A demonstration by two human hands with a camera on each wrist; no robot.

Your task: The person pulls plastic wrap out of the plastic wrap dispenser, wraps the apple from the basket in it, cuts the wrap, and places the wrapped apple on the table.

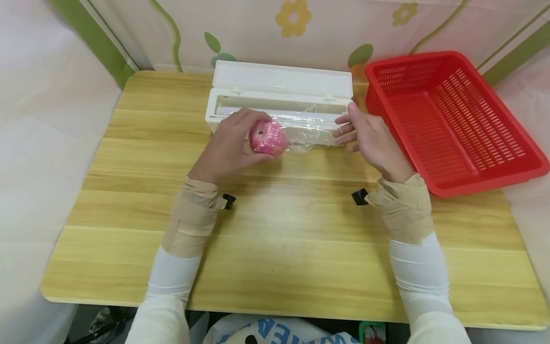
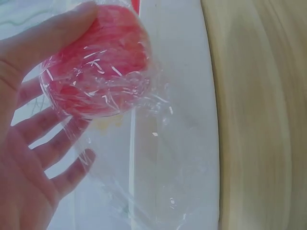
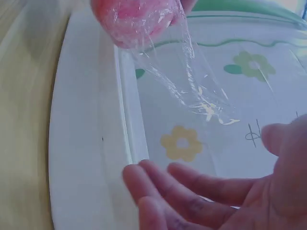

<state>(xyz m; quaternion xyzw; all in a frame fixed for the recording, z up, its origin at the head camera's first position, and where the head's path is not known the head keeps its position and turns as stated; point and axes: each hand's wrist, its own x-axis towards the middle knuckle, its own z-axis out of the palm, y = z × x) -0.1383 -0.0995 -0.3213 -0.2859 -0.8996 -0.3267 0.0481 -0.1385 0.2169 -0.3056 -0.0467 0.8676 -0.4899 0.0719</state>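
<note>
My left hand [image 1: 234,145] grips a pinkish-red apple [image 1: 267,138] between thumb and fingers, in front of a white cling film dispenser box [image 1: 279,88] whose lid stands open. Clear cling film [image 2: 100,72] covers the apple, and a loose tail of film [image 3: 201,103] trails off it toward the right. Close to the box's right end is my right hand [image 1: 374,138], fingers spread and relaxed, apart from the apple. In the right wrist view its fingers [image 3: 192,191] hold nothing, and the film's end hangs a little away from them.
A red plastic basket [image 1: 399,138] with slotted walls stands at the right, beside the box. Under everything lies a light wooden table [image 1: 292,258]. A curtain [image 1: 253,28] printed with flowers hangs behind it.
</note>
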